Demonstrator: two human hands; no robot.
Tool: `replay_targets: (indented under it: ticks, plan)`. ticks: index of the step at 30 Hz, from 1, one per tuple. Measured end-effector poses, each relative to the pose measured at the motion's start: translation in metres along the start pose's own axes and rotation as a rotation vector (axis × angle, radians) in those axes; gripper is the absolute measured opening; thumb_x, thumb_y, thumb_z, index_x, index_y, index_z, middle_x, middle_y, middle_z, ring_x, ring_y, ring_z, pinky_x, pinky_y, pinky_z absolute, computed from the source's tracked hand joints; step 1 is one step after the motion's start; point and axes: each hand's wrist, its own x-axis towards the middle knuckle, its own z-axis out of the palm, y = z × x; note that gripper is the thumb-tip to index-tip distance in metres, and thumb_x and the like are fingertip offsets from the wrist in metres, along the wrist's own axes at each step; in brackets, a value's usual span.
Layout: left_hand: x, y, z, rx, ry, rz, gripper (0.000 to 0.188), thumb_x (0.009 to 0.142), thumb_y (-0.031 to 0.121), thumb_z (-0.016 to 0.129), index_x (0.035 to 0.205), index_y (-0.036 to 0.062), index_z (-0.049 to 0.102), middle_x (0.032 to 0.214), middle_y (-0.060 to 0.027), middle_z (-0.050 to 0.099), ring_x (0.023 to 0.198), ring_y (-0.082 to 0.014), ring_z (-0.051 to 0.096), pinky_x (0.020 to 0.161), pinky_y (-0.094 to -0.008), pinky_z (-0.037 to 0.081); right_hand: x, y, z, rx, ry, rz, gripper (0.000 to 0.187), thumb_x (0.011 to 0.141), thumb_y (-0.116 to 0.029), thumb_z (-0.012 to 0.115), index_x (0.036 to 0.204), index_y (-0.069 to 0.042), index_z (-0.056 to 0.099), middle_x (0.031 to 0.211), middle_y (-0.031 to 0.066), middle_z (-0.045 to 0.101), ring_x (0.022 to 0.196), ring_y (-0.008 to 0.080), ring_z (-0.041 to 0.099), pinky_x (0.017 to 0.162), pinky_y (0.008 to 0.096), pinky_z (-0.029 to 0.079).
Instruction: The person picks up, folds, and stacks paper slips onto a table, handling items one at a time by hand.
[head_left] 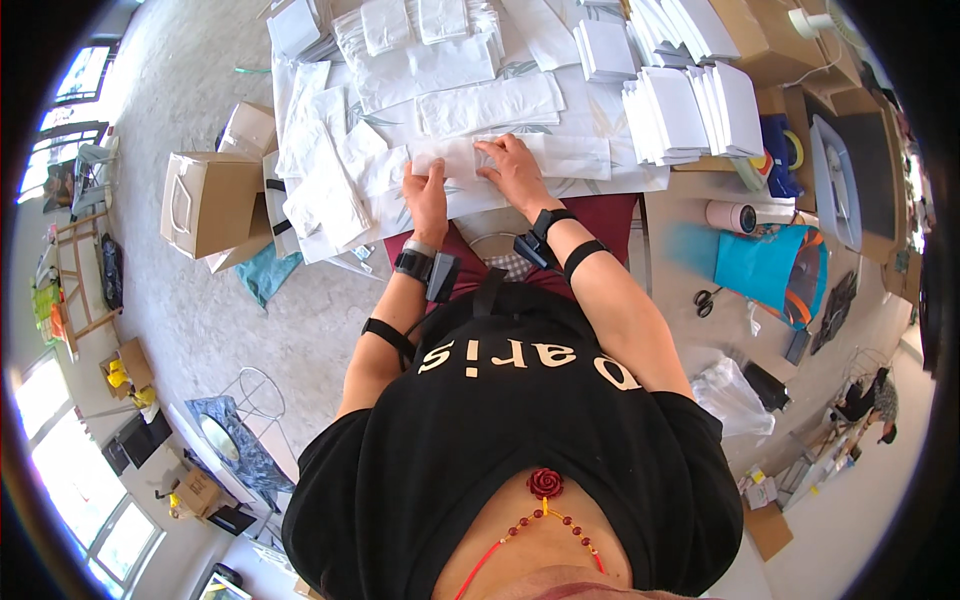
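Note:
A thin, translucent white plastic bag, flattened and folded into a strip, lies along the near edge of the table. My left hand grips its left part, thumb on top. At the strip's middle, my right hand pinches it with bent fingers. Another flat white strip extends to the right from beneath my right hand. Just beyond my hands rests a stack of folded white plastic bags. Further loose white bags lie in a heap to the left of my left hand.
Stacks of folded white sheets stand at the table's right side. Cardboard boxes sit left of the table. On the right floor are black scissors and a blue bag. A blue-grey plastic bin stands farther right.

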Motion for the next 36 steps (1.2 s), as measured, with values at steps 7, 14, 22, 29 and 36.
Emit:
replay_targets:
  ticks: [7,14,22,29,36]
  plan:
    - [-0.011,0.007,0.018,-0.068,-0.090,-0.084,0.020,0.101,0.012,0.063,0.117,0.0010,0.057,0.103,-0.0043,0.068,0.093,-0.0111,0.061,0.081,-0.0276,0.049,-0.001,0.001,-0.003,-0.055,0.008,-0.046,0.057,0.079,-0.016,0.085,0.133,-0.016,0.069,0.112,0.0096,0.061,0.107,0.0296,0.060,0.096,0.0403,0.051]
    - [-0.010,-0.004,0.020,-0.015,-0.154,-0.114,0.024,0.101,0.012,0.061,0.123,0.0034,0.058,0.110,-0.0047,0.066,0.100,-0.0135,0.062,0.087,-0.0296,0.051,-0.001,0.000,-0.003,-0.058,0.019,-0.055,0.059,0.079,-0.018,0.085,0.135,-0.018,0.067,0.111,0.0098,0.061,0.104,0.0300,0.061,0.093,0.0405,0.052]
    - [-0.005,-0.017,0.023,0.020,-0.151,-0.133,0.029,0.102,0.013,0.060,0.130,0.0042,0.057,0.117,-0.0047,0.066,0.107,-0.0146,0.063,0.091,-0.0308,0.052,0.000,0.000,-0.003,-0.061,0.027,-0.050,0.055,0.079,-0.015,0.085,0.132,-0.013,0.069,0.110,0.0098,0.061,0.104,0.0307,0.061,0.092,0.0403,0.052]
    - [-0.007,-0.013,0.035,0.121,-0.112,-0.127,0.029,0.102,0.016,0.063,0.126,0.0012,0.054,0.097,-0.0022,0.063,0.085,-0.0081,0.055,0.071,-0.0267,0.045,-0.003,0.002,-0.008,0.004,0.020,-0.042,0.061,0.080,-0.011,0.083,0.137,-0.007,0.062,0.119,0.0135,0.062,0.111,0.0326,0.061,0.096,0.0411,0.052]
    - [-0.010,-0.009,0.060,0.463,-0.273,0.081,0.038,0.103,0.025,0.065,0.129,-0.0014,0.058,0.107,-0.0128,0.066,0.085,-0.0144,0.058,0.073,-0.0316,0.048,-0.016,0.026,-0.028,0.406,0.070,0.238,0.039,0.091,-0.001,0.064,0.130,0.002,0.062,0.115,0.0194,0.071,0.098,0.0331,0.072,0.087,0.0391,0.058]
